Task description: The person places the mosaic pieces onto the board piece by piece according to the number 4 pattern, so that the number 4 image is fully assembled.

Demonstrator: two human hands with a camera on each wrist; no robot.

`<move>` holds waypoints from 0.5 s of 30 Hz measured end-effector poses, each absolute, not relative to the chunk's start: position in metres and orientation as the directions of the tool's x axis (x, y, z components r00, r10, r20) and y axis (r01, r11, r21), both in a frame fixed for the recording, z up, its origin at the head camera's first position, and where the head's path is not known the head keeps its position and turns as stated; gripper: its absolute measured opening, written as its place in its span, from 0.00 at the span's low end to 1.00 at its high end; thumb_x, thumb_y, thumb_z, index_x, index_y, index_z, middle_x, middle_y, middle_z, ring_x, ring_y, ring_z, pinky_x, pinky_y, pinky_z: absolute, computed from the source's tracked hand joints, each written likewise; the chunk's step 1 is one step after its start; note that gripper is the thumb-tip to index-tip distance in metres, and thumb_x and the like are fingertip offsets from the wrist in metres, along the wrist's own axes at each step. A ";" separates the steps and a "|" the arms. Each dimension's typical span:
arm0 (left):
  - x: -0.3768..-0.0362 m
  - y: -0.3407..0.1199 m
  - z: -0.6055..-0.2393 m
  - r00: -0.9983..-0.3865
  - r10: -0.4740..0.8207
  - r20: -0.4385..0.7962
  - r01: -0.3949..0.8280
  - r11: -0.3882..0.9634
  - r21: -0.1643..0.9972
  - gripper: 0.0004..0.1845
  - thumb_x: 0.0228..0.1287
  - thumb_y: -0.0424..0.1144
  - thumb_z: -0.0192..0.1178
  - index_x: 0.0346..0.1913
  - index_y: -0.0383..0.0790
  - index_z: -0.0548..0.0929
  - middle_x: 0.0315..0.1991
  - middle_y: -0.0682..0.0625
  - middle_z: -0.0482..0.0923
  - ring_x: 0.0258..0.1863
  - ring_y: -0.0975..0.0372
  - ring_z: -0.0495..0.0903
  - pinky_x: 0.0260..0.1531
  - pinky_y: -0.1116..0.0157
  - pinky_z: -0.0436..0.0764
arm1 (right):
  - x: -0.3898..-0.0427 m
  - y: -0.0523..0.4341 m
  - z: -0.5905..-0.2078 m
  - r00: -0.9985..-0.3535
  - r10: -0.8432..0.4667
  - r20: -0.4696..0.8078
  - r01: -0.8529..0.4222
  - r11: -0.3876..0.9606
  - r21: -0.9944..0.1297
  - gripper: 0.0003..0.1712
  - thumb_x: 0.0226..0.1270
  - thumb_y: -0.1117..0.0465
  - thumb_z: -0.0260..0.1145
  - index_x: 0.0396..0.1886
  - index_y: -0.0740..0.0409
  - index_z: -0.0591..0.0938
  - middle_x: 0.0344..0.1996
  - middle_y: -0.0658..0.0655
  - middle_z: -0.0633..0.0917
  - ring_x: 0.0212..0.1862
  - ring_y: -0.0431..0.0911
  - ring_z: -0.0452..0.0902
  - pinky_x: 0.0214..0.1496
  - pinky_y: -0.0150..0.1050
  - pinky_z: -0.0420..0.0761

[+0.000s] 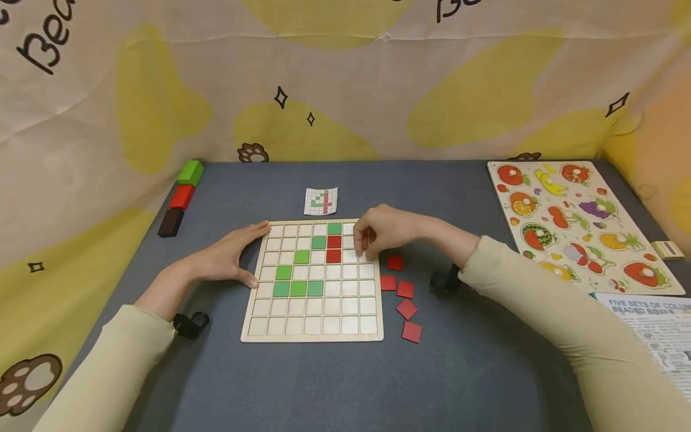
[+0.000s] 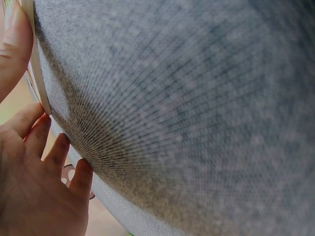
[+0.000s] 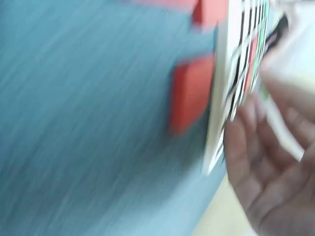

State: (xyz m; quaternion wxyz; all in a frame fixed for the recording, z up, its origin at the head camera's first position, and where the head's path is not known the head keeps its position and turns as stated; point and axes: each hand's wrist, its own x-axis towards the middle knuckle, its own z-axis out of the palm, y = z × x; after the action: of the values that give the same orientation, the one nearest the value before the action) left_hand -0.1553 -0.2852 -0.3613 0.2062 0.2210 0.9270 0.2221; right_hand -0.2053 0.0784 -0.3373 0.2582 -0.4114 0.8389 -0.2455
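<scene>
Wooden grid board [image 1: 313, 324] lies flat at centre of a dark grey table [image 1: 335, 384], w/ green tiles [image 1: 298, 288] stepping diagonally up toward its top right and red tiles [image 1: 333, 248] stacked in two cells just below the top green one. Left hand [image 1: 229, 255] rests against the board's left edge, fingers straight, holding nothing. Right hand [image 1: 380, 231] hovers over the board's upper right cells, fingertips curled together; head view doesn't show whether they pinch a tile. Five loose red squares [image 1: 405, 300] lie on the table just right of the board. Small pattern card [image 1: 321, 201] sits behind the board; fruit puzzle [image 1: 577, 222] is at far right.

Left wrist view adds a close look: fingers [image 2: 37, 135] touching the board's thin rim [image 2: 39, 83]. Right wrist view is blurred; shows the board's edge [image 3: 219, 98], one red square [image 3: 189, 93] beside it, and the palm [image 3: 266, 177].
</scene>
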 end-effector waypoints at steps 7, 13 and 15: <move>-0.154 -0.286 -0.358 -0.815 0.508 -0.280 0.322 0.797 0.510 0.64 0.40 0.50 0.80 0.78 0.33 0.52 0.80 0.36 0.43 0.78 0.36 0.43 0.71 0.34 0.47 | -0.212 0.120 -0.336 -0.427 -0.832 -0.355 -0.482 0.541 -0.689 0.20 0.51 0.72 0.74 0.43 0.50 0.87 0.39 0.56 0.82 0.40 0.46 0.75 0.43 0.37 0.78; -0.154 -0.286 -0.359 -0.814 0.510 -0.276 0.325 0.795 0.512 0.65 0.40 0.50 0.80 0.78 0.33 0.52 0.80 0.36 0.44 0.78 0.35 0.43 0.72 0.34 0.46 | -0.209 0.129 -0.348 -0.416 -0.846 -0.333 -0.549 0.526 -0.649 0.18 0.48 0.67 0.78 0.40 0.47 0.86 0.37 0.54 0.81 0.37 0.43 0.74 0.40 0.35 0.77; -0.154 -0.285 -0.360 -0.815 0.510 -0.273 0.327 0.796 0.510 0.64 0.40 0.49 0.80 0.78 0.33 0.52 0.80 0.36 0.44 0.78 0.36 0.44 0.72 0.34 0.46 | -0.208 0.128 -0.347 -0.432 -0.836 -0.338 -0.560 0.543 -0.626 0.16 0.47 0.67 0.79 0.35 0.48 0.85 0.35 0.52 0.81 0.35 0.42 0.74 0.39 0.35 0.77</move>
State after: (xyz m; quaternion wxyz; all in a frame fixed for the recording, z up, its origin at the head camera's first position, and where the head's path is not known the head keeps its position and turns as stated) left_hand -0.1543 -0.2854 -0.3601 0.2028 0.2263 0.9256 0.2258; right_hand -0.2080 0.1281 -0.3469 0.3196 -0.4265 0.8180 -0.2163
